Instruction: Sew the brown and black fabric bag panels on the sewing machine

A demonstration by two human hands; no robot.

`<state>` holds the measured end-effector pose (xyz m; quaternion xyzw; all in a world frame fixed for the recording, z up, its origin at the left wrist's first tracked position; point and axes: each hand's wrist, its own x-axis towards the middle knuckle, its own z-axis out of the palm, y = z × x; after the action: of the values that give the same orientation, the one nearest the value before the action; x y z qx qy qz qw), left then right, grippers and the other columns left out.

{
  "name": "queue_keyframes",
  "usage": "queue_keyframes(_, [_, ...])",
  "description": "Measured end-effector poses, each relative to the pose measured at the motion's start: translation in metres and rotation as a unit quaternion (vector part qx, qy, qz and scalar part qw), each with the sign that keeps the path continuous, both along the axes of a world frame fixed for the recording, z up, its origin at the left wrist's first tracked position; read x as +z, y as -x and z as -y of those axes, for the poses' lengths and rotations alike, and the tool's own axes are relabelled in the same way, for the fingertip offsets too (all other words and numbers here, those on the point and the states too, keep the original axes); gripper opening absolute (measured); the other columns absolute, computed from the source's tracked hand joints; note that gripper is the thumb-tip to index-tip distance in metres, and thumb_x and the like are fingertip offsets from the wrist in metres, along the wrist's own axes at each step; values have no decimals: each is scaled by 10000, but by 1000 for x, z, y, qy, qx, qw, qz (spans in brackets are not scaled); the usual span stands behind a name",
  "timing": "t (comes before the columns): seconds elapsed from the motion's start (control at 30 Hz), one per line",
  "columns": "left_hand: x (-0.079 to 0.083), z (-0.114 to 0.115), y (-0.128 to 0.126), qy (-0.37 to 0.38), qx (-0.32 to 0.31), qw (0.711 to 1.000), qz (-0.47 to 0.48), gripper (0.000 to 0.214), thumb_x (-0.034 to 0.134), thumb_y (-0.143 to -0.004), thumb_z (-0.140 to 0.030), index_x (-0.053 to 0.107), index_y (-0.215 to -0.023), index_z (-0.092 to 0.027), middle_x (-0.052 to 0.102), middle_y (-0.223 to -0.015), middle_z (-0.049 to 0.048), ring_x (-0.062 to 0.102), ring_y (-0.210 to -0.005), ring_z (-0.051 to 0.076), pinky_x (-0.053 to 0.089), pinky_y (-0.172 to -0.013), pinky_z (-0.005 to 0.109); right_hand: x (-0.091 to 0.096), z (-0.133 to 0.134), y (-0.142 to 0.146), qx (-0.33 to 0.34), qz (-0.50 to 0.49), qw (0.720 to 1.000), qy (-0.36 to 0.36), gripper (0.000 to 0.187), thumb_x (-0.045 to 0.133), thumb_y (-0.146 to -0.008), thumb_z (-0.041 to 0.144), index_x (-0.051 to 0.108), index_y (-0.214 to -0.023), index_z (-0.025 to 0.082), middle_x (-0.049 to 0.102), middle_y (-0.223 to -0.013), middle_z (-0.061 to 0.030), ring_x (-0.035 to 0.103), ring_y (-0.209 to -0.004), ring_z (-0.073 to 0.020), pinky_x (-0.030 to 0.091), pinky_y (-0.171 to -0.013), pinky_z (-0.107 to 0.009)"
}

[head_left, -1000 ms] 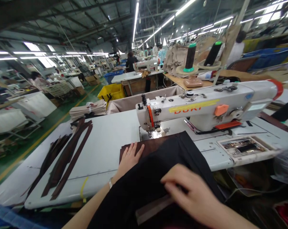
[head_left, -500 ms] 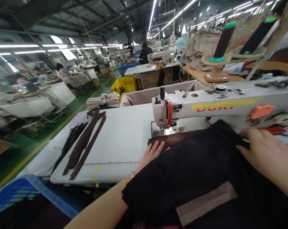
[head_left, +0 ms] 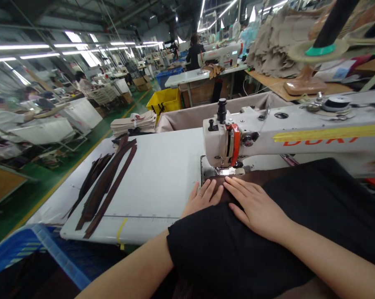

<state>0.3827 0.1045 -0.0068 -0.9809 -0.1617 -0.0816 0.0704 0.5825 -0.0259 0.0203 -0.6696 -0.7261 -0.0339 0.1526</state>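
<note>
A black fabric piece (head_left: 287,232) with a dark brown edge (head_left: 262,176) lies on the white sewing table (head_left: 156,174), reaching under the needle of a white sewing machine (head_left: 268,133). My left hand (head_left: 203,198) lies flat and open at the fabric's left edge, just in front of the presser foot (head_left: 223,170). My right hand (head_left: 256,205) rests flat and open on the fabric beside it, fingertips close to the foot. The cloth drapes over my left forearm.
Several dark brown strips (head_left: 106,185) lie on the table's left part, with a stack of beige pieces (head_left: 134,123) behind them. A blue crate (head_left: 35,249) sits at lower left. Thread cones (head_left: 327,25) stand behind the machine. Other people work at stations beyond.
My right hand has moved from the fabric's right side to the needle area beside my left hand. The view has shifted closer and to the right.
</note>
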Motion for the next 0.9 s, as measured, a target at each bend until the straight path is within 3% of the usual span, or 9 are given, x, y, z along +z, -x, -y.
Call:
queue_keyframes(0.1, [10, 1, -13, 29, 14, 999, -3, 521, 397, -1031, -353, 295, -1542, -349, 382, -1572, 82, 345, -1462, 295, 312, -1187, 586, 2, 3, -8, -9, 8, 1000, 7, 558, 476, -958, 402, 430, -1478, 207, 427, -1547, -84, 367, -1432, -256, 353, -1137, -479])
queue_keyframes(0.23, [11, 2, -27, 42, 53, 998, 4, 559, 494, -993, -448, 314, -1521, -416, 350, -1581, 116, 324, -1469, 339, 295, -1182, 597, 0, 0, -18, -19, 16, 1000, 10, 589, 467, -962, 441, 393, -1503, 220, 452, -1530, -89, 385, -1421, -258, 350, -1134, -482])
queue_keyframes(0.37, [4, 0, -36, 44, 92, 995, 5, 618, 541, -960, -509, 298, -1523, -430, 281, -1615, 131, 280, -1477, 396, 308, -1153, 637, -7, -4, -30, -19, 23, 999, 11, 624, 465, -961, 457, 362, -1524, 210, 434, -1539, -110, 328, -1456, -281, 280, -1175, -522])
queue_keyframes(0.53, [-5, 9, -40, 24, 63, 997, 38, 611, 459, -998, -487, 254, -1554, -343, 294, -1598, 186, 277, -1482, 385, 317, -1136, 667, -2, -1, -39, -16, 33, 999, 10, 613, 436, -981, 483, 377, -1517, 194, 423, -1546, -113, 309, -1467, -277, 280, -1186, -523])
queue_keyframes(0.63, [-13, 34, -25, -34, 42, 996, 66, 589, 380, -1027, -431, 246, -1567, -240, 337, -1582, 175, 329, -1465, 355, 382, -1133, 614, 9, 10, -21, 10, 39, 999, 1, 640, 436, -977, 518, 356, -1531, 207, 395, -1565, -87, 321, -1463, -265, 308, -1187, -510])
queue_keyframes(0.73, [-8, 59, 7, -92, -5, 994, 52, 567, 346, -1029, -412, 354, -1522, -132, 340, -1591, 133, 366, -1451, 290, 434, -1139, 464, 5, 30, 9, 100, 51, 993, -22, 883, 519, -871, 661, 282, -1567, 171, 327, -1596, -77, 364, -1438, -299, 416, -1119, -504])
queue_keyframes(0.77, [-1, 62, 19, -93, -37, 994, 30, 548, 352, -1027, -399, 405, -1491, -112, 336, -1596, 112, 351, -1459, 266, 425, -1151, 413, -2, 37, 17, 132, 58, 988, -47, 944, 549, -827, 677, 281, -1568, 158, 333, -1590, -82, 396, -1415, -329, 455, -1069, -526])
queue_keyframes(0.83, [20, 54, 46, -41, -122, 991, -24, 481, 387, -1019, -355, 488, -1432, -130, 367, -1587, 58, 308, -1480, 215, 360, -1196, 349, -24, 48, 27, 158, 59, 980, -105, 865, 581, -810, 573, 325, -1559, 224, 396, -1558, -46, 456, -1364, -362, 477, -1006, -554])
queue_keyframes(0.9, [48, 26, 73, 57, -122, 990, -49, 374, 459, -1004, -340, 572, -1346, -238, 504, -1494, -15, 387, -1425, 151, 352, -1191, 299, -50, 51, 27, 161, 38, 978, -124, 749, 551, -827, 439, 353, -1541, 329, 464, -1512, 23, 502, -1326, -353, 470, -1003, -547])
